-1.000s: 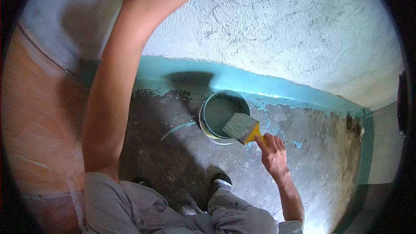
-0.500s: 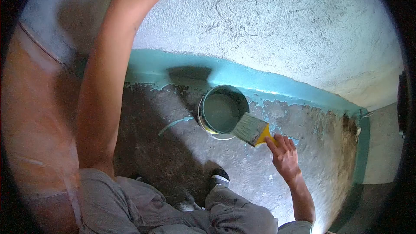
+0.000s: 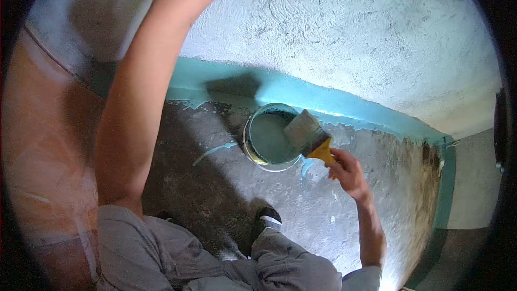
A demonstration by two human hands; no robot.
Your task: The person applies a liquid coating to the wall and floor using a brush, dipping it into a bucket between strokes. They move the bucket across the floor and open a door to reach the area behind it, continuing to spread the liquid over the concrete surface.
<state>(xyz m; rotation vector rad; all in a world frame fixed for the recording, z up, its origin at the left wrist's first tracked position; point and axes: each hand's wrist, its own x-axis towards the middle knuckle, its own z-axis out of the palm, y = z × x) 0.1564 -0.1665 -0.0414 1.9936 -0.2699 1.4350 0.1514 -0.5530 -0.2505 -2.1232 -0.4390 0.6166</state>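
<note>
My right hand [image 3: 349, 173] is closed around the yellow handle of a wide paintbrush [image 3: 304, 130]. The brush's bristles, coated with pale paint, are over the right rim of a bucket [image 3: 249, 153]. Grey-green paint [image 3: 266, 138] fills part of the bucket, which stands on the floor close to the wall. Only my left forearm [image 3: 145, 75] shows, stretched up across the left side. The left hand lies beyond the top edge, so its fingers and anything in them are hidden.
A teal painted band [image 3: 301, 94] runs along the bottom of the rough whitish wall [image 3: 350, 32]. Teal drips mark the dark floor [image 3: 215, 178] beside the bucket. My shoe [image 3: 269, 216] is below the bucket, and an orange-brown surface [image 3: 48, 145] lies at the left.
My right hand has moved slightly up and left, bringing the brush farther over the bucket's rim and turning its bristles upward. My left forearm has shifted right.
</note>
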